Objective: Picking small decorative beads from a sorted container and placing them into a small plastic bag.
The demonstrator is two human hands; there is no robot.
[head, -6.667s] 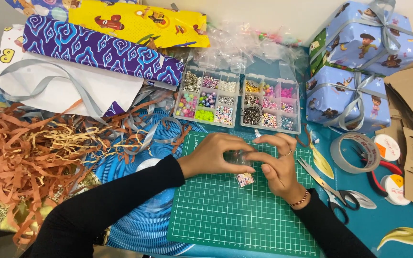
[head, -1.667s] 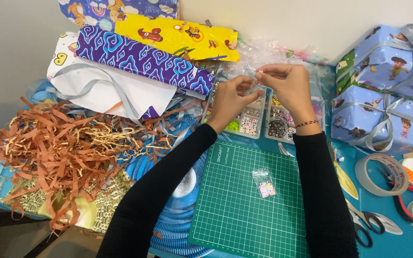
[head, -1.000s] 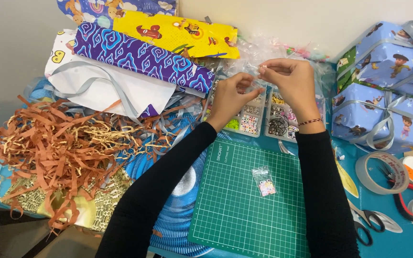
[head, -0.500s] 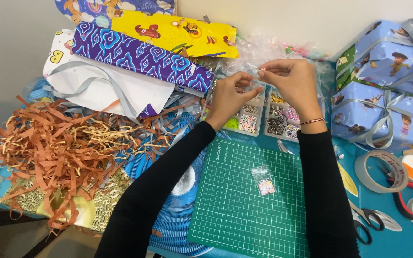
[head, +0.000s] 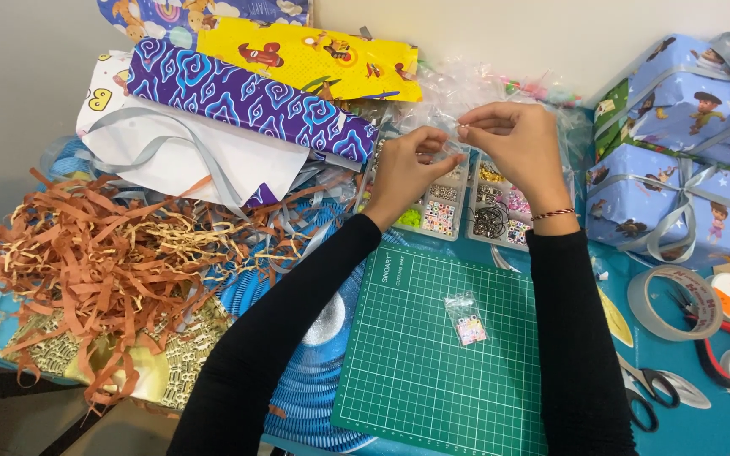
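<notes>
From my feed I see a plain, pale wall (head: 500, 34) running along the far side, unmarked and evenly lit by soft light that throws no hard shadows. Below it the counter (head: 703, 422) shows a teal-blue surface, bare only in patches at the near right, and it butts right up against the wall. At the far left, a grey stretch of wall (head: 19, 101) drops past the counter's edge into a darker corner at the near left.
</notes>
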